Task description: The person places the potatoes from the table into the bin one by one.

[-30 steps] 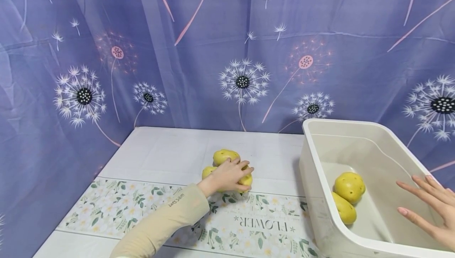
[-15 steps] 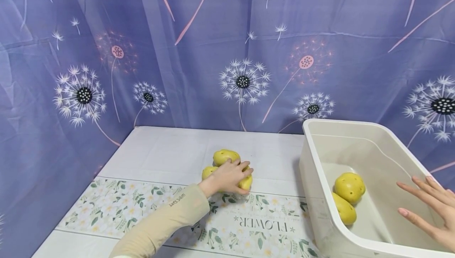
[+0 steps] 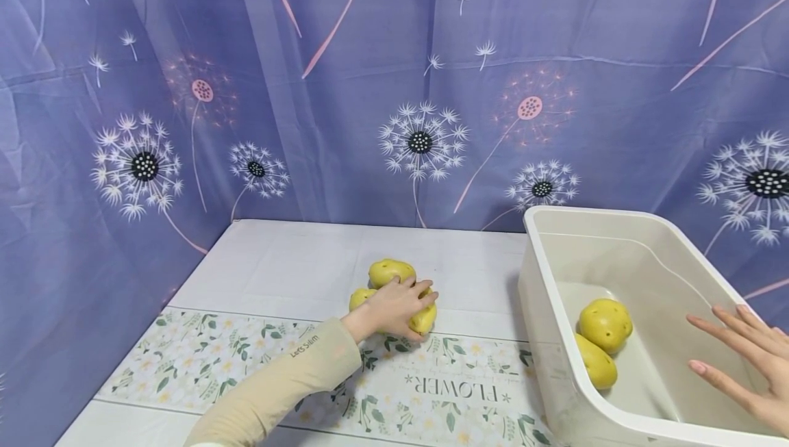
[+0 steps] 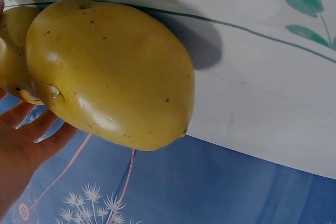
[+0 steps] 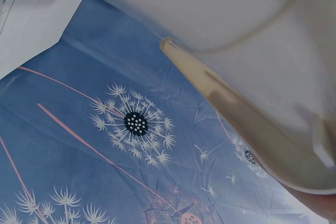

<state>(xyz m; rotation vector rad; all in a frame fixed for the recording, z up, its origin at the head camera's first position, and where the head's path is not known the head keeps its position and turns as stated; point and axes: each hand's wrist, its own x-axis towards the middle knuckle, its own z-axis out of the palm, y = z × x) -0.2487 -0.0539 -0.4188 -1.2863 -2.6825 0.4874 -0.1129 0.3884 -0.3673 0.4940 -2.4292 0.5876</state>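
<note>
In the head view, my left hand (image 3: 394, 307) reaches over a group of yellow potatoes on the table. Its thumb and fingers curl round the right-hand potato (image 3: 424, 320). A second potato (image 3: 360, 298) sits under the wrist, partly covered, and a third potato (image 3: 391, 271) lies just behind the hand. Seen from the left wrist, the large potato (image 4: 110, 77) fills the foreground, and the gripped potato (image 4: 13, 45) shows at the left edge by the fingers. Above the right side of a cream plastic bin (image 3: 539, 337), my right hand (image 3: 755, 358) spreads its straight fingers, holding nothing visible.
Two potatoes, one round (image 3: 607, 325) and one longer (image 3: 596, 363), rest inside the bin by its left wall. A floral mat strip (image 3: 456, 389) crosses the white table (image 3: 296, 255). Purple dandelion curtains (image 3: 345, 125) hang behind and to the left.
My left thumb has slid slightly down the near side of the right-hand potato. The right hand, the bin and the other potatoes look the same.
</note>
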